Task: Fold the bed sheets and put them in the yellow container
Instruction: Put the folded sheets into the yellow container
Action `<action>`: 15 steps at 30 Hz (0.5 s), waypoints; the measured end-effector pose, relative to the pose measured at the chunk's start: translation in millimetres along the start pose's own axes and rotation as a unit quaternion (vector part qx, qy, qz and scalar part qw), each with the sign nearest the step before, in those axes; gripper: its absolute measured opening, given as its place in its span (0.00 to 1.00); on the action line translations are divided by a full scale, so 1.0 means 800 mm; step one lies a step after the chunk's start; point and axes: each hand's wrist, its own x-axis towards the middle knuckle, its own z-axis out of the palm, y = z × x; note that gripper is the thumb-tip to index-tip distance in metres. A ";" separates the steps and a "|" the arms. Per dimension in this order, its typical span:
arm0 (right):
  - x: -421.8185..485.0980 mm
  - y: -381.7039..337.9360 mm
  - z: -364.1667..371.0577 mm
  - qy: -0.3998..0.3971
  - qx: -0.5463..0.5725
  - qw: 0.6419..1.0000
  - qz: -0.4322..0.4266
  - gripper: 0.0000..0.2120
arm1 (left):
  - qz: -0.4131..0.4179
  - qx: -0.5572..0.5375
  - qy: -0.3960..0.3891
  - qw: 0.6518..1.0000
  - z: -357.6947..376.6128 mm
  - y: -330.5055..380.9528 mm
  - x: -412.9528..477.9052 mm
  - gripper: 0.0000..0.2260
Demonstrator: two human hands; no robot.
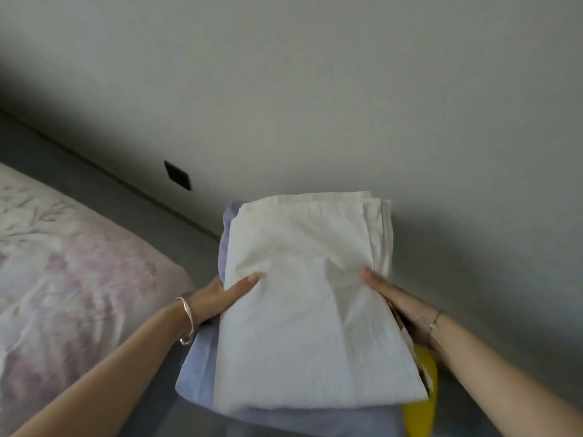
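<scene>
Folding appears complete for the cream-white folded cotton bed sheet (303,298), which sits at centre frame on top of a folded pale lilac-blue sheet (202,367). The left hand (217,298) grips the stack's left edge, thumb on top, fingers hidden beneath. The right hand (407,313) clasps the right edge likewise. Placement is judged in progress, not finished. Only a sliver of the yellow plastic container (422,402) shows, lower right, under the stack; its contents cannot be determined, nor whether the stack rests in it. A floral pink-grey bed cover (63,279) lies at left.
</scene>
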 end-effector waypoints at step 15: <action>-0.003 0.317 -0.242 0.112 0.117 0.986 0.046 0.54 | -0.018 0.128 -0.118 0.985 0.310 -0.146 0.209 0.17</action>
